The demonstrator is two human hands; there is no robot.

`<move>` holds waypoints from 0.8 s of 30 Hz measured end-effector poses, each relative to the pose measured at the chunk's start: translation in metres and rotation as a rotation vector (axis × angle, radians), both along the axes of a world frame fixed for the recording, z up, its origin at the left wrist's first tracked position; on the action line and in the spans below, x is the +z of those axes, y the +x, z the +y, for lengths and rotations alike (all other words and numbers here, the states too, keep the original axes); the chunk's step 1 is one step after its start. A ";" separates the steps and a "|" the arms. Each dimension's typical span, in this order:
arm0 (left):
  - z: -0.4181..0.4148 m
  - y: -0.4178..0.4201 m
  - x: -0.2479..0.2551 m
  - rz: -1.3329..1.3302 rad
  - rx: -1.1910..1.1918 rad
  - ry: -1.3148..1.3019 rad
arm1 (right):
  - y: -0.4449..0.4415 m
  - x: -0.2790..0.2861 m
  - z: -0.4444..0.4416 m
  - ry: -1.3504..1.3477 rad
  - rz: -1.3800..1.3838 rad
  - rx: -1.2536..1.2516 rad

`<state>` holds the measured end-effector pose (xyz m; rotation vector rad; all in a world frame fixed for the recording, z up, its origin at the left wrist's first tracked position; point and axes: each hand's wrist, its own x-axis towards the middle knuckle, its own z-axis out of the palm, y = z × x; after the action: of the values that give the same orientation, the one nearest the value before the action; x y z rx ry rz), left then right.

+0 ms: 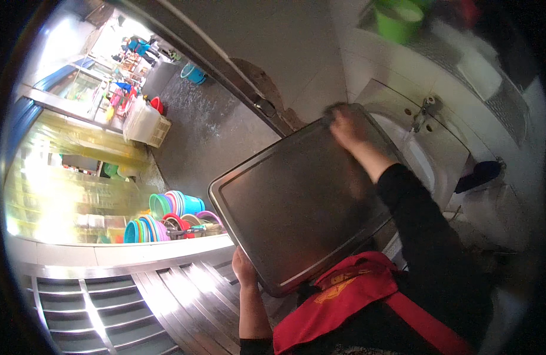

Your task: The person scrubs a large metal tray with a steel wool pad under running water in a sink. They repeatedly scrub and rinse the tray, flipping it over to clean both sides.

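A large, dark rectangular metal tray [295,199] is tilted in front of me, its rounded rim catching light. My left hand [245,268] grips its lower-left edge; some of the fingers are hidden behind the rim. Near the far right corner, my right hand [347,129] presses a dark scrubbing pad [334,109] to the tray. Motion blur hides the pad's exact kind. Beyond the tray's right side is a white washbasin [422,162], partly covered by the tray and my arm. Its metal tap [422,116] stands at the back.
A steel slatted rack [100,306] lies at lower left. Stacked colourful plastic basins [146,228] and buckets [177,204] stand behind it. A white crate [146,124] and a blue bucket [193,74] are on the floor. Farther off is a person [139,46]. A green bucket [398,20] sits at upper right.
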<state>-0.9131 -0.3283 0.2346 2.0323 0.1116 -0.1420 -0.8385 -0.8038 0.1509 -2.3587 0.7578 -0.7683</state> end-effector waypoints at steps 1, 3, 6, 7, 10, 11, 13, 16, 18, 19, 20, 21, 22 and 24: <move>0.014 -0.007 -0.005 0.007 0.053 -0.025 | -0.023 0.016 -0.015 -0.112 0.153 0.074; -0.004 -0.003 0.012 0.039 0.022 0.019 | -0.076 -0.003 -0.060 -0.084 0.357 -0.068; -0.005 0.005 0.015 0.023 -0.032 0.126 | -0.132 -0.046 -0.107 0.304 0.579 -0.289; -0.003 0.008 0.014 0.000 -0.055 0.167 | -0.141 -0.049 -0.113 0.358 0.719 -0.314; -0.018 0.015 0.020 0.002 -0.071 0.141 | -0.140 -0.047 -0.095 -0.086 0.342 -0.420; -0.016 0.015 0.025 -0.027 -0.095 0.149 | -0.126 -0.027 -0.075 -0.115 0.309 -0.342; -0.014 0.019 0.018 0.013 -0.073 0.040 | -0.084 -0.001 -0.046 -0.162 0.210 -0.226; -0.018 0.023 0.027 -0.038 -0.105 0.108 | -0.023 0.052 0.027 -0.204 0.134 -0.037; -0.024 0.032 0.025 -0.101 -0.139 0.124 | 0.006 0.072 0.064 -0.197 -0.037 0.118; -0.024 0.034 0.027 -0.109 -0.150 0.116 | 0.011 0.096 0.091 -0.152 -0.018 0.224; -0.035 0.039 0.032 -0.121 -0.186 0.101 | 0.016 0.101 0.110 -0.148 -0.089 0.274; -0.036 0.041 0.034 -0.130 -0.197 0.091 | 0.010 0.116 0.142 -0.131 -0.061 0.362; -0.022 0.049 0.024 -0.131 -0.197 0.093 | -0.004 0.133 0.172 -0.222 -0.046 0.491; -0.027 0.051 0.031 -0.123 -0.192 0.162 | -0.043 0.135 0.224 -0.282 -0.106 0.601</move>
<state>-0.8623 -0.3556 0.2659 2.2060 -0.1542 -0.1310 -0.8817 -0.5793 0.2862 -2.5603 -0.1273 -0.7521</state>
